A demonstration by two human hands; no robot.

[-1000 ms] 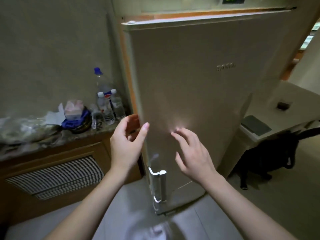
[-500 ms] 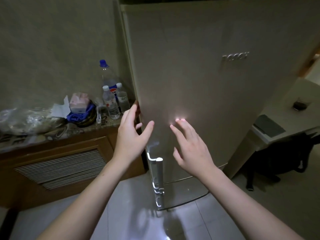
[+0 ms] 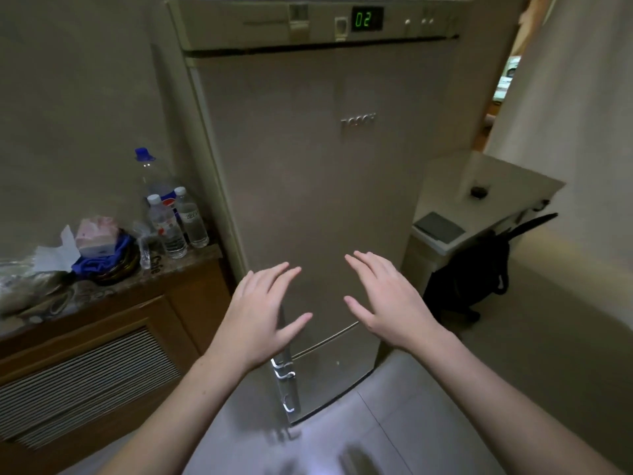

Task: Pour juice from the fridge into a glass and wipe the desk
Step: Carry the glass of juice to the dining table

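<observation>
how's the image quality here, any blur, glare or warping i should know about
Head view: dim and grainy; wide-angle lens bows the fridge edges outward; the brand lettering is too soft to read; left hand and right hand are slightly smeared; bright glare on the floor tiles; the green display stays legible.

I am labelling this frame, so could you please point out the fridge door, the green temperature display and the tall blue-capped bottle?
fridge door [image 3: 308, 186]: head view, bare middle of the door panel.
green temperature display [image 3: 365, 19]: head view, lit digits.
blue-capped bottle [image 3: 144, 154]: head view, its cap.
</observation>
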